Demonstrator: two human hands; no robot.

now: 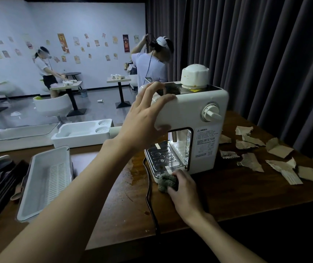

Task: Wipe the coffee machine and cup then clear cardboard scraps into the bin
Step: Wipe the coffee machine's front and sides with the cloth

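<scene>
1. Wiping is under way: the right hand [186,192] holds a grey-green cloth [166,182] bunched in its curled fingers. It presses the cloth against the front lip of the drip tray [161,156].
2. The left hand [146,112] clasps the upper left corner of the coffee machine [190,111], with its fingers over the top edge and its thumb on the front face. This grip looks like a steadying one.
3. The coffee machine stands upright on the wooden table [228,198]. Brownish marks show on the white cap [194,76] on its top, so the upper part probably remains to be wiped.
4. A rounded white form with a loop handle shows partly behind the left hand. Whether it is the cup cannot be told, and nothing shows that it has been wiped.
5. The cardboard scraps [283,171] lie scattered on the table to the right of the machine, well apart from both hands. No bin can be made out near the table.
6. Judged progress: the task is early, within the first stage. The rest of the machine, the cup and all the scraps are left to do.
</scene>
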